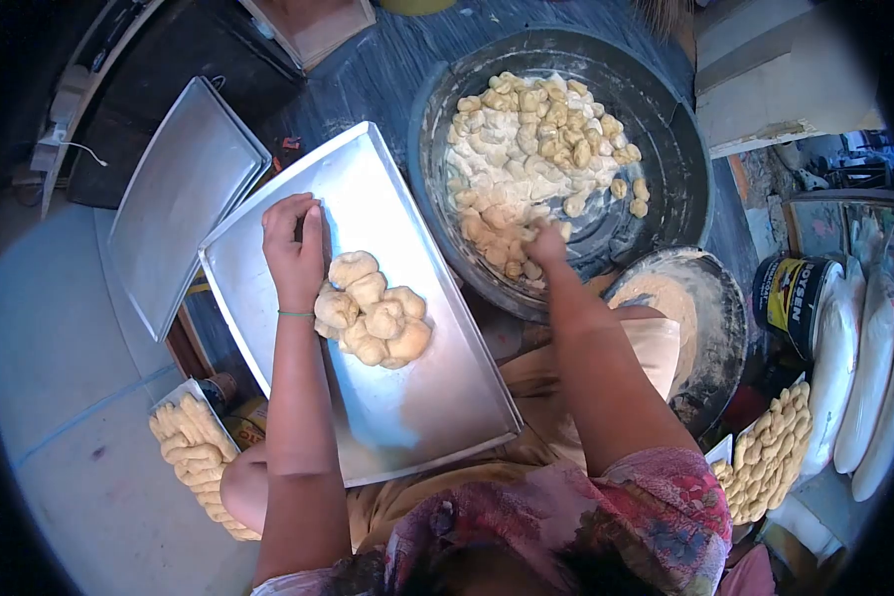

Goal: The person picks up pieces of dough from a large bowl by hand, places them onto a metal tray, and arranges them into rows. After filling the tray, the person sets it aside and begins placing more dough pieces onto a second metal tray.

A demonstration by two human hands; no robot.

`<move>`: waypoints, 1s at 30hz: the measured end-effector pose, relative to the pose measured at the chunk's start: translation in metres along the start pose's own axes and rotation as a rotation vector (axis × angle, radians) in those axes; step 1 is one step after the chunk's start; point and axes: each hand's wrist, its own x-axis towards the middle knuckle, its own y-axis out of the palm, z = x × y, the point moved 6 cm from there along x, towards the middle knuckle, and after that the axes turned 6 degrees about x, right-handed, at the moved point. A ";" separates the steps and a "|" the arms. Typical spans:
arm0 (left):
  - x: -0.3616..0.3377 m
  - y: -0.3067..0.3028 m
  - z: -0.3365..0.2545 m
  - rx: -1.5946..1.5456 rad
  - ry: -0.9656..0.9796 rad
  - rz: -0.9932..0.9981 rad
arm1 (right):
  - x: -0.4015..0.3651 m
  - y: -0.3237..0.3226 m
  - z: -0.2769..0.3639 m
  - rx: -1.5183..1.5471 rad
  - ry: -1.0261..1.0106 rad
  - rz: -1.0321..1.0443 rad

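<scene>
A rectangular metal tray [437,387] lies tilted across my lap. Over its upper left part is my left hand [293,243], fingers curled in and thumb alongside; whatever they may hold is hidden. Just right of that wrist, several floury dough pieces [385,320] sit clustered on the tray. My right hand [544,243] reaches into a large dark round basin [666,119], down at the near edge of a heap of small dough pieces [536,129] dusted with flour. Motion blurs its fingers, and I cannot tell whether they grip a piece.
Flat metal trays [184,199] lean at the left. A smaller dark basin [725,328] with flour or crumbs stands right of my knee. Shaped dough fills trays at lower left [194,447] and lower right [770,452]. A Boysen bucket [793,298] and white plastic bags [834,377] stand at right.
</scene>
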 end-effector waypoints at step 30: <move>0.001 0.002 0.001 0.009 -0.003 0.006 | 0.030 -0.030 0.007 -0.001 0.117 -0.065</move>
